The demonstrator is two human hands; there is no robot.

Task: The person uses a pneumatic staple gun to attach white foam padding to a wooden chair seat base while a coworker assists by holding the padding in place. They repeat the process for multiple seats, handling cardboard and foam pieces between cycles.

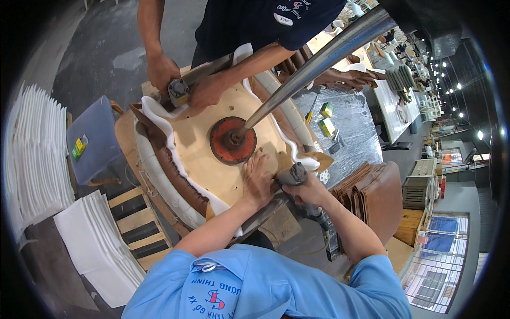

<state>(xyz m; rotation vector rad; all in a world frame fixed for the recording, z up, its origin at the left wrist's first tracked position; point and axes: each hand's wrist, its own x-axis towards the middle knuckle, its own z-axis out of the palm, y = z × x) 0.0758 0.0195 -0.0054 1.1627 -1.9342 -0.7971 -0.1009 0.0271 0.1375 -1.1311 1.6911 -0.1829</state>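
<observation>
My left hand (257, 179) lies with its fingers stretched out on the plywood seat panel (202, 151), near its close edge. In my right hand (309, 190) is a staple gun (293, 175), its head over the panel's near right corner beside my left fingers. Brown leather cover (175, 166) and white padding (164, 125) wrap up around the panel's edges. A round red press plate (217, 139) on a metal rod (313, 69) bears down on the panel's middle. Across from me, a co-worker's hand (163, 73) grips another staple gun (178, 91) at the far left corner; their other hand (207, 91) rests on the far edge.
Stacked white sheets (40, 165) stand at the left, near a blue-topped stool (93, 138) and a wooden pallet (138, 220). Brown leather pieces (374, 196) are piled at the right. A plastic-covered table (350, 127) with small boxes and tools stands beyond.
</observation>
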